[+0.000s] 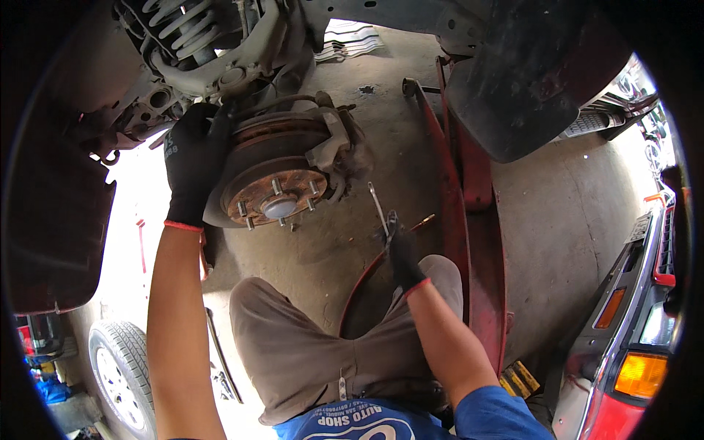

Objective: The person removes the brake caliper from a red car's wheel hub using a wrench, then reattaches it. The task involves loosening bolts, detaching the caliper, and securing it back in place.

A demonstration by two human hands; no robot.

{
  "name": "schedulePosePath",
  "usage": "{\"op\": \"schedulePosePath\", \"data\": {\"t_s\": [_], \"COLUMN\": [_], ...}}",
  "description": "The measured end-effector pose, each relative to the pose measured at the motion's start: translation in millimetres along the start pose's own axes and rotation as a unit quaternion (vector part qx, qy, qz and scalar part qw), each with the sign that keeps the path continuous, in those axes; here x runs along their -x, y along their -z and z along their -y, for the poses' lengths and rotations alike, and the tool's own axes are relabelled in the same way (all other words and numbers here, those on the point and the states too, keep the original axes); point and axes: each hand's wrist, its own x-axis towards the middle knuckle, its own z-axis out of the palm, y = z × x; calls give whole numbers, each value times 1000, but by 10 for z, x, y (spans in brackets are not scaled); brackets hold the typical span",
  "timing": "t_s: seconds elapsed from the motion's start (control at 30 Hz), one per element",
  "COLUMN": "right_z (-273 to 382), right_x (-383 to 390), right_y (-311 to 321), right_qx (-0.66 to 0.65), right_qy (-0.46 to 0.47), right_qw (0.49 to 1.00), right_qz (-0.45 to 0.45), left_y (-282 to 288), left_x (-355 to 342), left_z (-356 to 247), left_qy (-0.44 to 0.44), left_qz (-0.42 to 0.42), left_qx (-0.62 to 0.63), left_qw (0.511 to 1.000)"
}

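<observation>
My left hand [195, 165], in a black glove with a red cuff, reaches up to the left edge of the rusty brake disc [253, 150]; its fingertips are partly hidden behind the disc and the suspension parts. In my right hand [402, 253], gloved the same way, is a silver wrench [377, 203], its far end pointing up toward the brake caliper [331, 139] but apart from it. The wheel hub [277, 196] faces me with several bare studs around a grey centre cap. Above it sits a coil spring [183, 26] with the control arm [220, 77].
A long red floor jack [458, 191] lies to the right of my knees. Farther right stands a red vehicle's front corner with an amber lamp [640, 375]. A wheel with tyre [121, 374] rests at lower left. A dark mud flap [506, 103] hangs at upper right.
</observation>
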Motion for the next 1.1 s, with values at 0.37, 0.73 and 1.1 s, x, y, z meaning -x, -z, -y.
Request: {"op": "schedulePosePath", "data": {"t_s": [0.37, 0.73, 1.1], "right_z": [371, -189, 514], "right_x": [-1655, -1304, -1610], "right_y": [18, -519, -163], "right_qx": [40, -225, -200], "right_qy": [377, 118, 133], "right_qw": [925, 961, 970], "right_qz": [-18, 110, 29], "left_y": [14, -41, -1], "left_x": [30, 17, 9], "left_z": [-37, 19, -23], "left_qy": [31, 46, 27], "left_qz": [15, 7, 10], "left_qx": [59, 77, 54], "left_qw": [998, 996, 998]}}
